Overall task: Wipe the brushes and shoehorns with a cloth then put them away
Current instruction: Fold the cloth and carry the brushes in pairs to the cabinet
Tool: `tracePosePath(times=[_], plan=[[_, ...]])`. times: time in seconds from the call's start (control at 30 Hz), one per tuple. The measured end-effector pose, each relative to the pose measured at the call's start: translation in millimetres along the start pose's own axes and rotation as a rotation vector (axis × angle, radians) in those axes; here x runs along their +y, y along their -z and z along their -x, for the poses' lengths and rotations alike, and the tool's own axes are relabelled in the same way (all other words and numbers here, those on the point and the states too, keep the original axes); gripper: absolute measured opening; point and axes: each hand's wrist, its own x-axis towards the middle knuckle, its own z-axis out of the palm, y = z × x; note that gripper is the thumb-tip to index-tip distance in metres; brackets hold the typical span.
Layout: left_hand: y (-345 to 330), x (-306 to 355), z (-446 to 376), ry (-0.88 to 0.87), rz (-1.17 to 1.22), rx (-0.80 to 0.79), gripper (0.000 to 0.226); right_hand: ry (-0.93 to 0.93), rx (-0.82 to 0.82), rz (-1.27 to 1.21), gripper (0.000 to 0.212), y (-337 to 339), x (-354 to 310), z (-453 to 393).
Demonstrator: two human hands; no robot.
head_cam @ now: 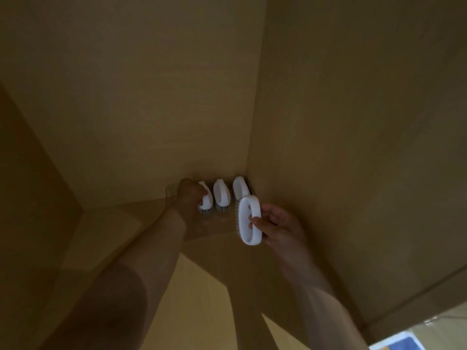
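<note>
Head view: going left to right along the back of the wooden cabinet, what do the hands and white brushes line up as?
Left hand gripping a white plastic loop-handled brush → free-standing white brush → white brush in the corner → right hand.

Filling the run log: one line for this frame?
phase: putting away | left hand: grips leftmost brush in cabinet corner | right hand: holds fourth brush in front of the row | cloth: not visible

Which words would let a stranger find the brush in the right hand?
Look into the far corner of the dim wooden cabinet, where three white brushes stand in a row. The fourth brush is nearest you, pinched by the right hand, its oval handle loop facing you.
</note>
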Motion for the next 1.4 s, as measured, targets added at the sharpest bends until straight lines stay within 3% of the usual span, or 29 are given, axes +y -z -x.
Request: tracePosePath(times=[0.13,0.23,0.43,0.57,0.63,0.73,0.8,1.27,1.4], plan=[[8.5,0.9,13.8,-0.101,-0.062,0.031,0.039,0.001,-0.021,-0.003,0.023,-4.0,-2.9,-6.4],[22.8,11.7,43.0,-0.385,-0.282,0.05,0.055,-0.005,-0.049,-0.022,0.028,-7.7,-5.0,-12.3],[49.4,6.9,128.0,-0.774,-0.293,-0.278,0.075,-0.029,-0.05,-0.069,0.031,-25.3,-5.7,-27.2],[40.7,-13.1,143.5,-0.921,-0.597,-0.146,0.108,-0.059,-0.049,-0.119,0.036,-43.3,-4.7,-32.9],[37.1,-23.6,139.6,-0.931,-0.667,-0.059,0.115,-0.074,-0.046,-0.127,0.04,-50.9,-2.7,-33.4],[38.3,-31.7,132.8,-0.911,-0.666,0.008,0.103,-0.092,-0.053,-0.127,0.044,-58.1,-0.2,-33.0],[40.7,-34.3,131.8,-0.881,-0.668,0.023,0.107,-0.095,-0.066,-0.111,0.042,-60.7,0.2,-32.7],[49.0,-35.8,122.1,-0.851,-0.519,-0.099,0.104,-0.119,-0.127,-0.195,0.027,-52.0,1.8,-31.9],[64.0,-33.8,99.0,-0.757,-0.388,-0.102,0.106,-0.107,-0.103,-0.181,0.029,-39.2,-0.2,-30.6]])
